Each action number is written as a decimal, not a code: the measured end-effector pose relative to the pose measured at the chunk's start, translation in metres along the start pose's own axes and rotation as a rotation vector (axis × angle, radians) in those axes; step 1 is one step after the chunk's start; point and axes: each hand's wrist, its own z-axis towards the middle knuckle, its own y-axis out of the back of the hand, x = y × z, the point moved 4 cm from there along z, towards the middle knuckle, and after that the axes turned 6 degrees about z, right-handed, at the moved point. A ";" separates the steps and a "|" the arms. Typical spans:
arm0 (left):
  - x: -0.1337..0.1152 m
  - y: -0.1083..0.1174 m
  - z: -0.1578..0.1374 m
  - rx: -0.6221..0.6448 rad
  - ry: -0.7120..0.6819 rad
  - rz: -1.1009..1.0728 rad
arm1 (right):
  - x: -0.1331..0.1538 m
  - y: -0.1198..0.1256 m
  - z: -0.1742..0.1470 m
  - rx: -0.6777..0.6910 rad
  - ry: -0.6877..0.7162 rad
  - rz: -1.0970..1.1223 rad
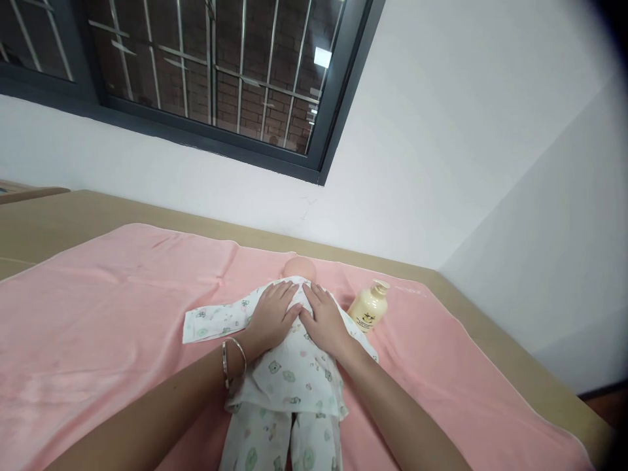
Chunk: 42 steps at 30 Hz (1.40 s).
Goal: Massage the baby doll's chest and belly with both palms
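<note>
Head view: doll (305, 369) lay at lower centre of frame, on pink cloth (122, 314), head end pointing up-frame.
Left hand (273, 315): palm down, flat on upper part of printed top (287, 386); fingers extended, close together, angled up and right; pressing or resting, not clasping.
Right hand (324, 320): same pose mirrored, flat on top's upper right half; fingers straight, angled up and left, spread little.
Thumbs: met or nearly met between the hands, centre of frame; contact unclear.
Pressure: could not tell.
Bangle (225, 365): silver-coloured, around left wrist.
Doll head (299, 267): smooth, bare, just above fingertips, partly covered by collar edge.
Left-side sleeve (210, 322): stretched out flat toward left of frame.
Right-side sleeve: partly hidden by right hand and forearm.
Trousers (255, 441): matching print, white with green, bottom edge of frame, cut off.
Bottle (369, 307): cream-yellow, dark print on front, right of centre, beside right-side sleeve, apart from right hand.
Table (495, 340): tan edge showed around cloth.
Window (220, 72): upper left, dark frame, metal bars.
Wall (417, 131): white, upper right.
</note>
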 end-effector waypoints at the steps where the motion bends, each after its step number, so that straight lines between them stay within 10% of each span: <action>1: 0.000 0.000 0.000 -0.007 0.000 -0.004 | 0.001 0.000 0.000 0.012 0.003 0.006; 10: -0.008 0.015 -0.008 -0.172 0.011 0.038 | 0.032 0.009 -0.022 0.044 -0.030 -0.094; 20: -0.004 0.002 -0.001 0.021 0.018 0.061 | 0.002 0.005 0.000 0.031 -0.090 -0.016; 42: 0.003 -0.003 -0.001 0.025 0.089 -0.038 | 0.001 -0.001 -0.008 -0.080 -0.043 0.000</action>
